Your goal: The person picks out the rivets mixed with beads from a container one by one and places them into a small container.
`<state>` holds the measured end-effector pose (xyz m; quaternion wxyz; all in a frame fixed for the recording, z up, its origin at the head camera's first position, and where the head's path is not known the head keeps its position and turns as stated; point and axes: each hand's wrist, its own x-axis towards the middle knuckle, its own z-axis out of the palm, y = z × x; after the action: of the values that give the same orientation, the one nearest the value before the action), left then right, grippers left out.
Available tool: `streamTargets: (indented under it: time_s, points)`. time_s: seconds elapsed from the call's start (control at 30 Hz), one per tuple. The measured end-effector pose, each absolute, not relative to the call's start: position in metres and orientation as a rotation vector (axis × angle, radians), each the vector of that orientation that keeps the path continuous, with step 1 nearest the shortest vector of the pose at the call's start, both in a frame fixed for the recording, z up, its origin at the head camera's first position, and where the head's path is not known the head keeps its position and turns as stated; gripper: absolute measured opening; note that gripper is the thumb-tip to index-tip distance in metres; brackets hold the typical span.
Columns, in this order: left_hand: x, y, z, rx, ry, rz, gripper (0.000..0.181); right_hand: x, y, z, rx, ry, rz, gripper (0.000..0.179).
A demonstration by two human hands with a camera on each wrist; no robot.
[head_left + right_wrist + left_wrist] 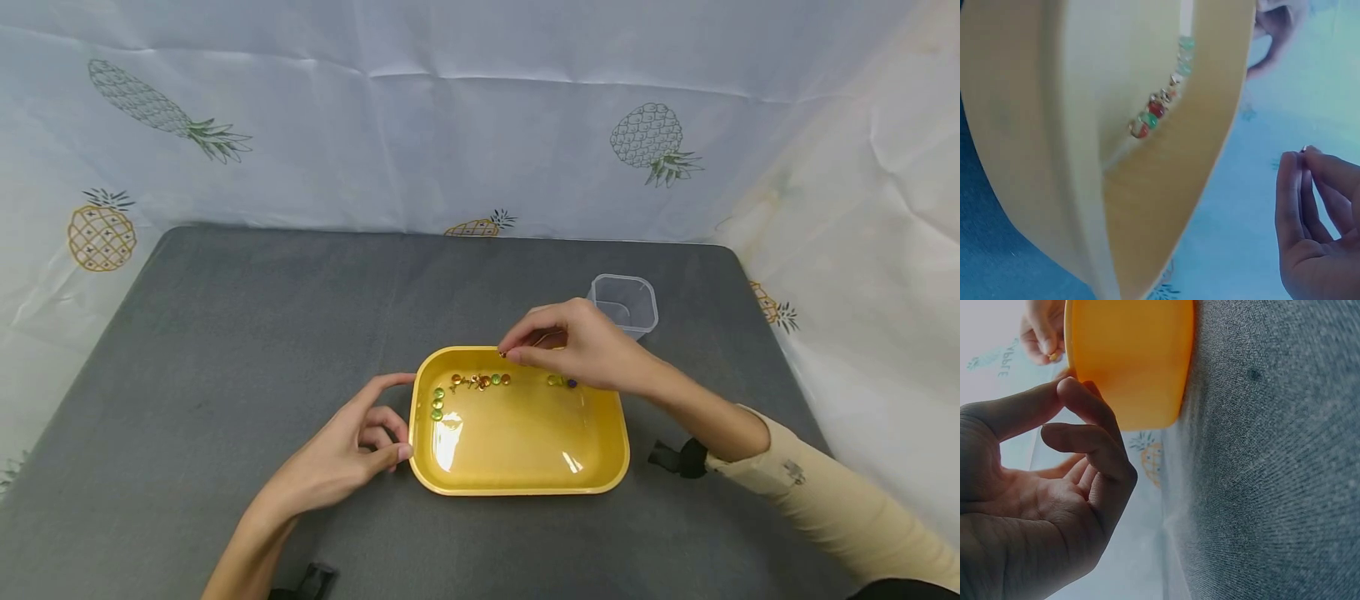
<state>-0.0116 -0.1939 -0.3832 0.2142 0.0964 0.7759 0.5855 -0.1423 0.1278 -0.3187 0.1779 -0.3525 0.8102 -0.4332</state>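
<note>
A yellow tray (510,442) lies on the dark table. Inside it are green beads (438,404), small gold and orange pieces (480,382) along the far edge, and yellow-green beads (555,380) beside a purple bead (572,383). My left hand (348,446) touches the tray's left side with thumb and index finger, the other fingers loosely bent. Over the far rim, my right hand (581,346) pinches a tiny shiny bead (503,354) between thumb and fingertips. That bead looks golden in the left wrist view; its exact shape is too small to tell.
A clear plastic container (624,302) stands beyond the tray at the right, partly behind my right hand. Dark grey cloth (225,350) covers the table. A white sheet with pineapple prints (420,125) hangs behind it.
</note>
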Motion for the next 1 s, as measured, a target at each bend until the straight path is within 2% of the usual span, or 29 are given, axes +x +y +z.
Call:
streamTargets:
  time_s: [0.33,1.0]
  points:
    - [-0.012,-0.194,-0.383,0.258,2.160,1.624,0.080,-0.148,0.134,-0.309,-1.092,2.410,-1.181,0.017]
    - [-0.011,-0.194,-0.382,0.268,2.158,1.613,0.080,-0.156,0.158,-0.299,-1.016,2.492,-1.221,0.019]
